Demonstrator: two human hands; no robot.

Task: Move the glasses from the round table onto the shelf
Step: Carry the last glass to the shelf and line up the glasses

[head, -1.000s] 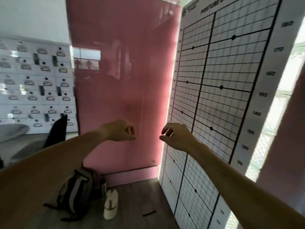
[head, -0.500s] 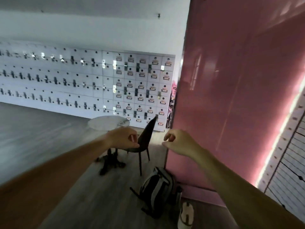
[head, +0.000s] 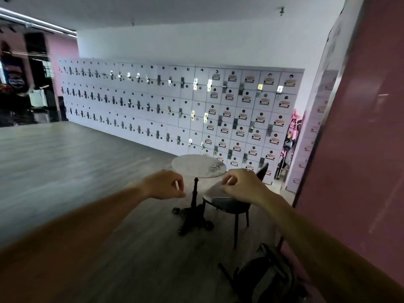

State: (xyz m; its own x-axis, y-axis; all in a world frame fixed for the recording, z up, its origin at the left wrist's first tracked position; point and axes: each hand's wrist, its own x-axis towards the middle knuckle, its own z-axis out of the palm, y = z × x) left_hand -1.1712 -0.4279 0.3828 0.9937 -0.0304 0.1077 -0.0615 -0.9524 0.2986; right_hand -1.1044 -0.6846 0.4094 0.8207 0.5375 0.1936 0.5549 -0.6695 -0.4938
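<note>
A round white marble-topped table (head: 188,166) on a black pedestal stands a few steps ahead in the head view. On its right part lies a small blurred object, probably the glasses (head: 214,168). My left hand (head: 165,184) and my right hand (head: 242,185) are held out in front of me at chest height, short of the table. Both have their fingers curled in toward the thumb and hold nothing. No shelf is in view.
A dark chair (head: 227,200) stands right of the table. A black backpack (head: 266,278) lies on the floor by the pink wall (head: 358,149) at my right. White lockers (head: 175,108) line the far wall. Open wooden floor (head: 65,171) spreads left.
The view has swung left, from the pink panel and posture chart to the room with the table ahead. Both hands keep the same curled pose in front of me.
</note>
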